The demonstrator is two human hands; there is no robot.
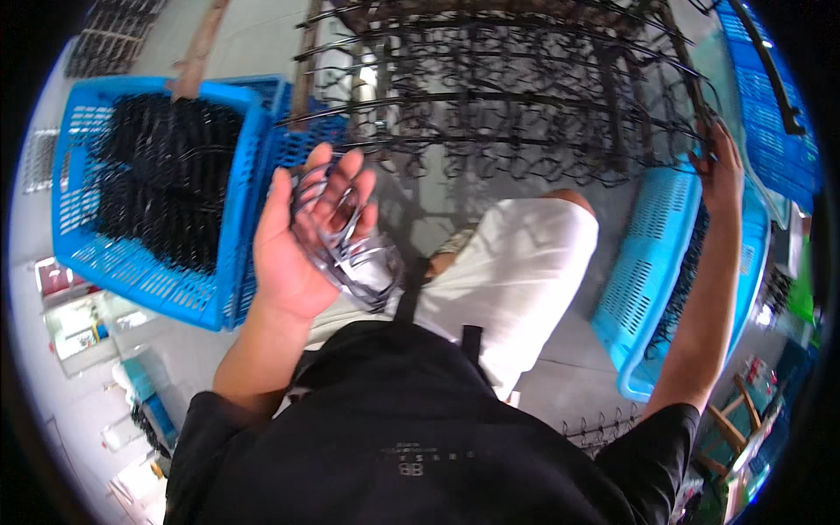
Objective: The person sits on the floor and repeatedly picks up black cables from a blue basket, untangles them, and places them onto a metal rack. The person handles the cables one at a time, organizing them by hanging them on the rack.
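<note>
My left hand (pixel 295 243), palm up with its fingers curled, holds a loose bundle of thin, shiny looped pieces (pixel 354 259). The loops hang past the palm over my lap; their exact kind is unclear. Before me stands a rack (pixel 640 141) of dark rods, with many small black hooked or looped pieces (pixel 518 115) hanging in rows. My right hand (pixel 722 164) reaches to the rack's right end, its fingers around the end of a black rod (pixel 676 128). Those fingertips are partly hidden.
At left, a blue plastic basket (pixel 226 262) holds rows of black pieces (pixel 170 190), with a wooden bar (pixel 191 65) above. A lighter blue basket (pixel 646 243) sits under my right forearm with dark pieces inside. More blue crates (pixel 771 98) stand at far right.
</note>
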